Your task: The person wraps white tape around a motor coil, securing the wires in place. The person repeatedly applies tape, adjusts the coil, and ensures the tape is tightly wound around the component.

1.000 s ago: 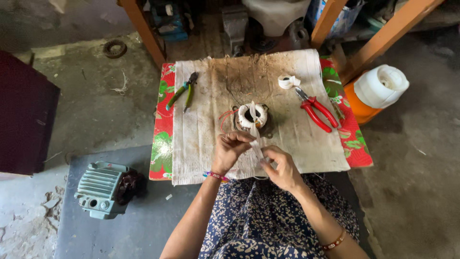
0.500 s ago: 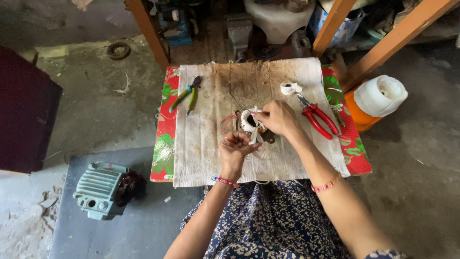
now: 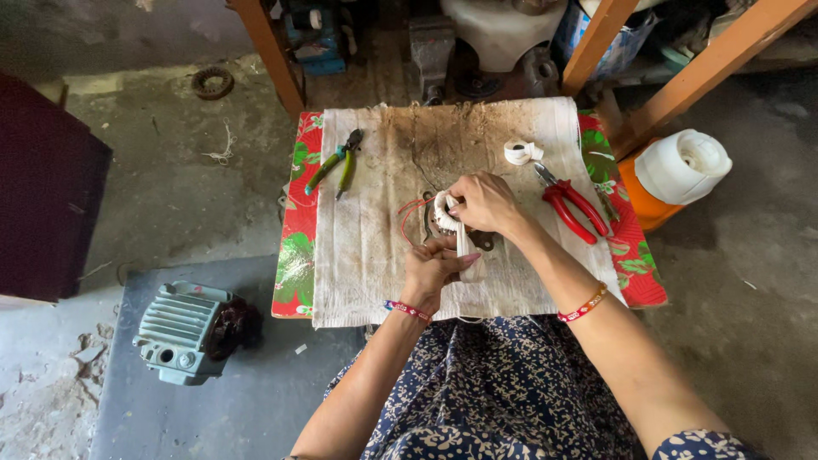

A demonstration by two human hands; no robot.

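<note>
A small motor coil (image 3: 443,213) wrapped in white tape, with red wires at its left, lies on a stained white cloth (image 3: 375,247) over a low table. My right hand (image 3: 484,204) rests on top of the coil, fingers pinching the white tape strip (image 3: 467,255). My left hand (image 3: 433,271) is just below the coil, fingers closed on the same strip, which hangs between the two hands.
Green-handled pliers (image 3: 336,162) lie at the cloth's upper left, red-handled pliers (image 3: 573,204) and a white tape roll (image 3: 520,152) at the right. A grey-green motor housing (image 3: 183,330) sits on the floor at left. An orange and white jug (image 3: 677,175) and wooden legs (image 3: 271,51) stand behind.
My right hand moved up from beside my left hand near the table's front edge to the top of the coil, drawing the tape strip out. My left hand stayed low.
</note>
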